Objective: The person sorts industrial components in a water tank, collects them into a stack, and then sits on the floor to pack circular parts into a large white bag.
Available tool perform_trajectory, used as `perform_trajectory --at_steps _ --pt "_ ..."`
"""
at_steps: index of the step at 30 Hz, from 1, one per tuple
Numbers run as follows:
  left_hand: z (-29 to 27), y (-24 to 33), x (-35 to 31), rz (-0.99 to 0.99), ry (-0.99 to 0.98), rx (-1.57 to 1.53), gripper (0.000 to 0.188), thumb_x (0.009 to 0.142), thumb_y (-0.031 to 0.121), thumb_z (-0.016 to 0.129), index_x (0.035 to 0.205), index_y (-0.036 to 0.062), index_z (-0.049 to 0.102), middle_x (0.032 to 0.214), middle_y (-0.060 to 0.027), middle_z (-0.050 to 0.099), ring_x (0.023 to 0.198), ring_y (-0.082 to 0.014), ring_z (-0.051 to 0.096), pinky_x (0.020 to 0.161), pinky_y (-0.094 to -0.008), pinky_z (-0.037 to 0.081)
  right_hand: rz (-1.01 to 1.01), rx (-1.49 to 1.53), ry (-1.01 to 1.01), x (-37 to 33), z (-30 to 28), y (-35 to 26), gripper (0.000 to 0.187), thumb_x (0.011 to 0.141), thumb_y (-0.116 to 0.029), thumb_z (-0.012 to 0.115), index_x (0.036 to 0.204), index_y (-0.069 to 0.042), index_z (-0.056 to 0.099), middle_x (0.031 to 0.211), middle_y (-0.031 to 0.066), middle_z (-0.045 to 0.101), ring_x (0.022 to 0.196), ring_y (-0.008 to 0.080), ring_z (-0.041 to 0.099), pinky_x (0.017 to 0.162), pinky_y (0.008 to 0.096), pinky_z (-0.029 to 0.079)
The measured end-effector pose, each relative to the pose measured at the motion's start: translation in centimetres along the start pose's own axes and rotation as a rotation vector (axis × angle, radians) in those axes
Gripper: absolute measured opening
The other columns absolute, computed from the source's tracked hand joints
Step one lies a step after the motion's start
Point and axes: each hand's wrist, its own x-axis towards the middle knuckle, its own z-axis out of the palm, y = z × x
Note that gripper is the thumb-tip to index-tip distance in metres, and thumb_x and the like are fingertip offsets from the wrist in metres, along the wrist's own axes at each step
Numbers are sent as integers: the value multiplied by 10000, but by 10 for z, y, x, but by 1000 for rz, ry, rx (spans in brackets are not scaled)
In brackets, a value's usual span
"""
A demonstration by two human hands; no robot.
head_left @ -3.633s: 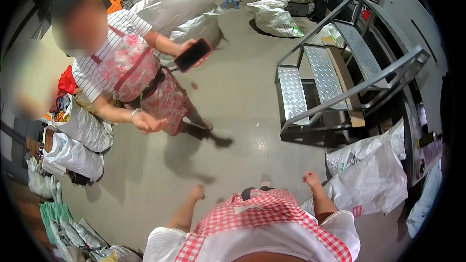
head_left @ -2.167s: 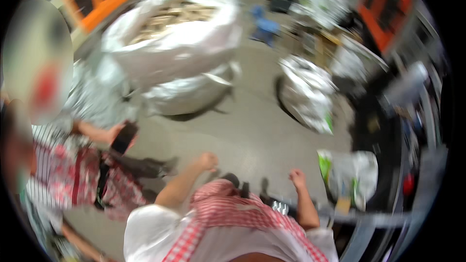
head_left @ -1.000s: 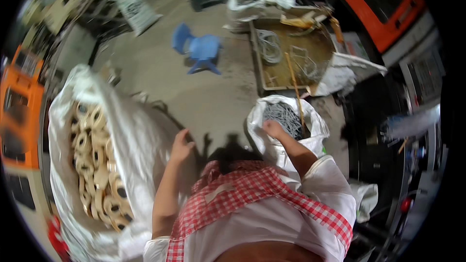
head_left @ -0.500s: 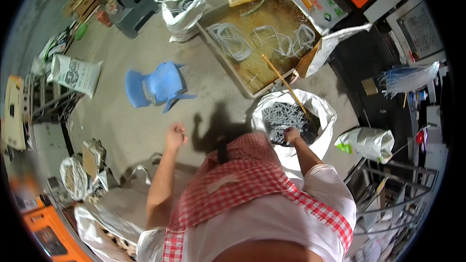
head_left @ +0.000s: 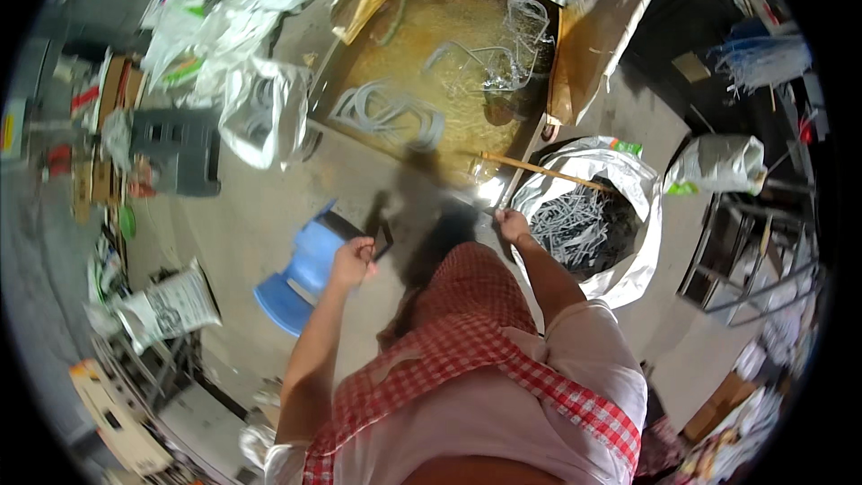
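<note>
My left hand (head_left: 354,261) has its fingers curled beside the blue plastic chair (head_left: 314,256). A dark, angled shape shows at its fingertips; I cannot tell whether it is held or a shadow. My right hand (head_left: 514,226) is closed near the front right corner of the wide, shallow water tray (head_left: 395,157); what its fingers hold, if anything, is hidden. Just right of it stands a white sack (head_left: 642,247) with grey plastic strips (head_left: 570,229) inside. A wooden stick (head_left: 534,168) leans from the tray's edge into the sack. Clear coiled tubing (head_left: 386,112) lies in the tray's water.
Left of the tray stand a white bag (head_left: 260,112) with grey coils and a dark grey plastic stool (head_left: 175,153). A filled sack (head_left: 171,307) lies farther left. Another white sack (head_left: 718,163) and a metal rack (head_left: 736,260) are on the right.
The view has shifted forward, bringing the tray closer. My right hand has left the place over the strips for the sack's left side by the tray corner. My left hand is now beside the chair.
</note>
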Motion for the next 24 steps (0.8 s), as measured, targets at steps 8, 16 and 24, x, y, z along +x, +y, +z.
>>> perform_trajectory --at_steps 8,16,24 --pt "-64 43 136 186 6 198 383 739 -79 414 1109 -1 478 818 -104 600 476 -156 526 423 -280 428 -16 369 -179 114 26 -124 231 851 -229 533 897 -3 546 623 50 560 531 127 507 510 252 423" --pt "-51 69 296 602 -280 767 336 714 42 494 1047 11 522 1087 -207 506 1052 -350 461 902 -387 380 187 542 29 135 106 -111 117 781 -19 565 895 -21 541 758 37 576 662 109 528 583 244 446" --pt "-57 61 432 728 -378 970 318 781 111 473 1084 19 496 1129 -187 494 1046 -340 473 894 -396 385 466 1532 343 141 195 -92 135 812 44 453 854 -59 530 825 37 560 706 103 480 660 219 390"
